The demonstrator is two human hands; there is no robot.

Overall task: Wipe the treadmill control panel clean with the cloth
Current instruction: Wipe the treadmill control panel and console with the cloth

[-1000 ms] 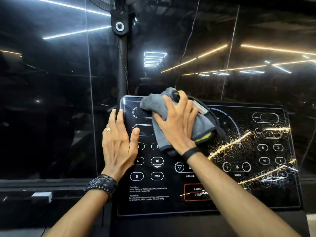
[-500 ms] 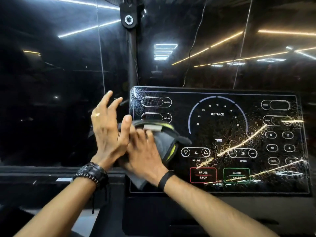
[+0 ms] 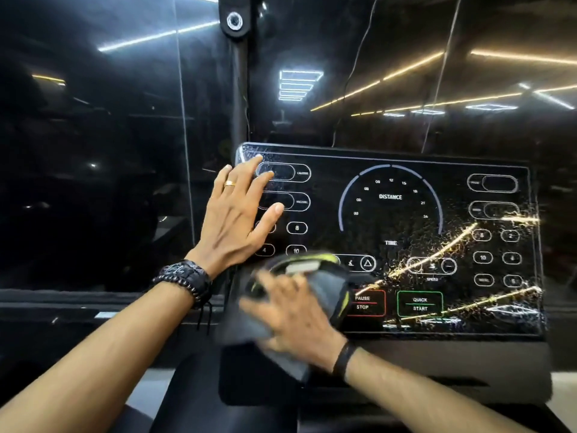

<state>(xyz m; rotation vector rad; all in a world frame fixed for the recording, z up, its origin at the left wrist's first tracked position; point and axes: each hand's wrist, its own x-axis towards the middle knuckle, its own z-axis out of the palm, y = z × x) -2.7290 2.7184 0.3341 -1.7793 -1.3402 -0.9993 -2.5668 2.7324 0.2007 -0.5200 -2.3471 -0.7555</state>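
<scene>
Since the cloth (image 3: 327, 292) is soft and light, it should bunch and fold under any pressure w/o resisting, so best held as a wad under a flat palm, loose edges tucked in so they don't drag. It's grey w/ a yellow-green trim and a pale tag, motion-blurred, lying at the lower left of the control panel (image 3: 390, 220), part over the panel's bottom-left corner and part hanging past its edge. Right hand (image 3: 293, 320) is on top of it, fingers spread over the fabric; whether they curl into it or just press flat I can't tell, too blurred. Left hand (image 3: 237, 214) rests flat on the panel's upper-left area, fingers straight and splayed, holding nothing, a gold ring on one finger, a dark beaded bracelet (image 3: 184, 278) at the wrist. Panel itself is glossy black, stiff, prob. slick; printed buttons incl. PAUSE/STOP and QUICK START, a DISTANCE arc in the middle. Right side shows a scatter of specks or droplets catching the light, so in my view that part isn't wiped yet. Behind is dark glass w/ reflected ceiling light strips (image 3: 406, 67).
</scene>
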